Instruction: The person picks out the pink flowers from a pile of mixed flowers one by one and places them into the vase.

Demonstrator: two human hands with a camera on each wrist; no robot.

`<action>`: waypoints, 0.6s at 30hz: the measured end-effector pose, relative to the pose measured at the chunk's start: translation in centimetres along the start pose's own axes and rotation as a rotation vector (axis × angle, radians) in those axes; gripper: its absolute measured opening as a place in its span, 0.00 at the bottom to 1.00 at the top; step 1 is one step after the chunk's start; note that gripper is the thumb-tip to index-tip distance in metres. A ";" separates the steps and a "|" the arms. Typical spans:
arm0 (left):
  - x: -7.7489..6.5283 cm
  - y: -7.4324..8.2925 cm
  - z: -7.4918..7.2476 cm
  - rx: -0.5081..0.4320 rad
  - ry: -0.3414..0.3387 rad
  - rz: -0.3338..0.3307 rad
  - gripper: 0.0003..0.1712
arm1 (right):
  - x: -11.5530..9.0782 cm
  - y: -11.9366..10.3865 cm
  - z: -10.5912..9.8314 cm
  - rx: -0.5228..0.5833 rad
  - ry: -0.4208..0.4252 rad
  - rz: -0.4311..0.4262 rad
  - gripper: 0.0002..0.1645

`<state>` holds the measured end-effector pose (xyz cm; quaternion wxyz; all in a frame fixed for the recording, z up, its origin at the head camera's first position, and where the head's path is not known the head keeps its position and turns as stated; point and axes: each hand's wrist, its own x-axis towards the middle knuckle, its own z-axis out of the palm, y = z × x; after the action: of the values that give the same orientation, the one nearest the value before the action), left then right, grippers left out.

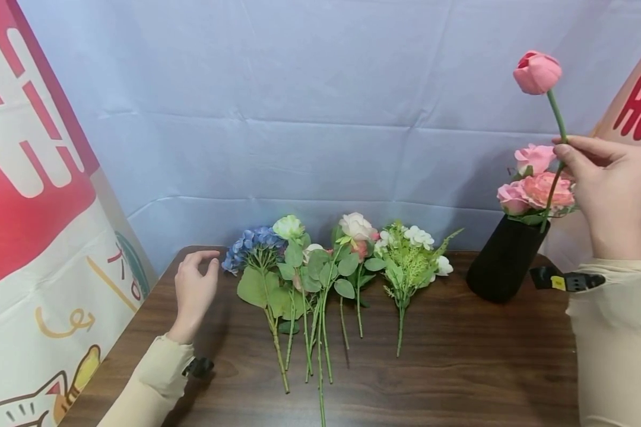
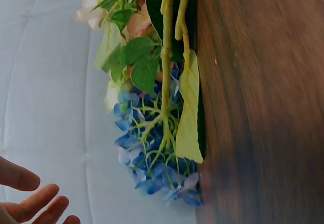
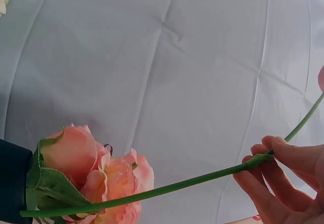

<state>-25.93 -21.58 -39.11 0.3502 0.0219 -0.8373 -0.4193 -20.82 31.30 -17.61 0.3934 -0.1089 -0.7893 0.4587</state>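
1. In the right wrist view, the edge is cutting off the pink tulip (image 1: 537,73), so only a bit of its head is showing.
2. In the left wrist view, only some fingers of the left hand (image 1: 194,290) are peeking in at the corner.
3. Between the hands, leaves (image 1: 318,268) are covering parts of some flowers, making them hard to see. One long stalk (image 1: 321,409) is running off the bottom of the head view.
4. Just below the right hand (image 1: 614,184), a black vase (image 1: 504,261) is holding pink flowers (image 1: 538,188) with green leaves. Its dark sides are hiding what is inside.
5. The right hand is pinching the tulip's green stem (image 1: 555,115). The tulip's head is sitting above that hand, and the stem's low end is hanging in front of the vase's rim. I cannot tell if they are touching.
6. The left hand is far from the right one, its thumb and fingers spreading apart. A blue flower (image 1: 251,246) is lying just right of it on the brown table (image 1: 459,367).
7. A white and green bunch (image 1: 412,267) is lying between both hands.
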 end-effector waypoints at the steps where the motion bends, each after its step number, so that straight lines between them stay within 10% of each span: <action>1: 0.0 -0.1 -0.1 0.003 0.000 -0.003 0.11 | 0.1 0.0 0.0 0.014 0.008 0.003 0.21; 18: 0.2 -1.9 -2.3 0.038 0.018 -0.036 0.11 | 0.8 0.9 0.6 0.243 0.172 -0.021 0.19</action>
<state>-25.16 -24.39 -39.45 0.3494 0.0475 -0.8415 -0.4092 -21.95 31.91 -18.08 0.4745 -0.0913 -0.6925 0.5356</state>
